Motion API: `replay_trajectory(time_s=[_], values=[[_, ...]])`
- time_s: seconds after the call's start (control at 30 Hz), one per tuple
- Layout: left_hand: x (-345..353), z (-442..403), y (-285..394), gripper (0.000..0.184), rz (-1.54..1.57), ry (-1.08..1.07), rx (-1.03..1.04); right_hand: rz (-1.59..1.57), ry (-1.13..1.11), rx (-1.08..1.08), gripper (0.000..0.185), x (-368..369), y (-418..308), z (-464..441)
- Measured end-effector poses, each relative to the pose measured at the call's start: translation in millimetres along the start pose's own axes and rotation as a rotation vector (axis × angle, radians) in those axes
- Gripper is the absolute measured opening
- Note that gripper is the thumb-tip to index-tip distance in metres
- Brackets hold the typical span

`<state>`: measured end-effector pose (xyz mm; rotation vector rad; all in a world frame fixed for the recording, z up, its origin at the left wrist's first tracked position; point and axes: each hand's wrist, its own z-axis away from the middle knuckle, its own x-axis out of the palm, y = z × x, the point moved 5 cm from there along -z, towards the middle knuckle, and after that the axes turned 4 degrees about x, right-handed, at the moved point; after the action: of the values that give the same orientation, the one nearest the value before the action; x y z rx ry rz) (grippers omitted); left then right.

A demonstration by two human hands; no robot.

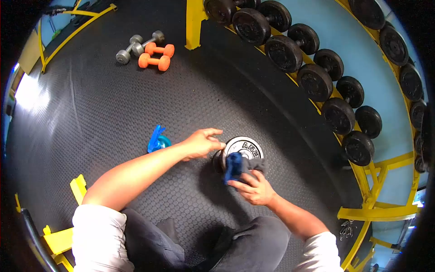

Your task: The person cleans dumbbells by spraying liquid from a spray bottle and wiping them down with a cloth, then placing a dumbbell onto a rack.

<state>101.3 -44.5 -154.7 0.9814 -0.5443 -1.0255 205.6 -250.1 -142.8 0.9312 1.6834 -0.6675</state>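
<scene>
A round weight plate (234, 146) with a pale face and raised dark letters lies on the floor in front of me, apparently stacked on a darker one. My left hand (201, 144) is at its left edge, fingers apart, one fingertip touching or nearly touching the rim. In my right hand (254, 189) is a bunched blue and grey cloth (234, 167), held against or just over the plate's lower part and hiding some of it. Beside my left forearm stands a blue spray bottle (157, 139), partly covered by the arm.
Orange dumbbells (155, 61) and grey dumbbells (130, 49) lie on the black rubber floor (113, 104) further off. A yellow rack (194, 27) with rows of black dumbbells (314, 82) runs along the right. Yellow frame parts (59, 240) stand at the lower left.
</scene>
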Motion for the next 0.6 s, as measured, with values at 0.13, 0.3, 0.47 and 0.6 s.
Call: replay_trajectory(time_s=[0.13,0.3,0.47,0.6], values=[[19.5,-7.2,-2.9,0.065,-0.235,-0.014,0.175,-0.028,0.367,0.339,0.012,-14.1,20.1,25.2],[18.1,-9.2,1.5,0.057,-0.184,0.023,0.137,-0.197,0.657,1.058,0.019,-16.4,50.0,76.7],[24.2,-19.9,-12.2,0.047,0.003,0.039,0.074,-0.132,0.262,0.685,0.029,-26.7,14.5,-9.4],[22.4,-18.9,-12.9,0.050,-0.148,0.071,0.097,-0.021,0.334,0.793,0.023,-5.7,54.4,-25.0]])
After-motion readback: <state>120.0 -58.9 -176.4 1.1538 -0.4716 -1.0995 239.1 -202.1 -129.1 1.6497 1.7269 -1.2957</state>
